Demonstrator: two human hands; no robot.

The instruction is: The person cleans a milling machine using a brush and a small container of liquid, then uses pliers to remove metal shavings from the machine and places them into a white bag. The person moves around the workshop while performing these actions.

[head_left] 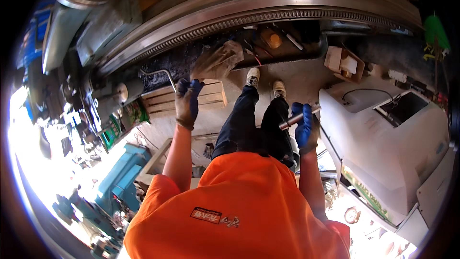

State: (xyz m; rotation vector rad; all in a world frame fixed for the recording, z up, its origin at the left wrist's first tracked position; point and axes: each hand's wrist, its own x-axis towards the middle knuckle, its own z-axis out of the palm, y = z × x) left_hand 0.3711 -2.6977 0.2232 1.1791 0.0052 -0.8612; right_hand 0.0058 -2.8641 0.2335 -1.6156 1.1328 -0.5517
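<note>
My left hand (187, 103), in a blue and grey work glove, is closed around a thin bent metal rod (168, 76). The rod's crooked end points away to the left, in front of the long machine. On the right, my right hand (305, 127), gloved the same way, grips a short metal cylinder (291, 121) that slants across the palm. Its dark reddish lower end and its bright upper end stick out on either side of the fingers. Both hands are raised and apart, one on each side of my body.
Ahead runs a long machine bed with a toothed rack (249, 17). Tools and an orange-yellow round container (274, 41) lie in its tray. Below are a crumpled plastic bag (221, 60) and a wooden pallet (208, 97). A cardboard box (343, 64) and a large white housing (383, 134) stand right.
</note>
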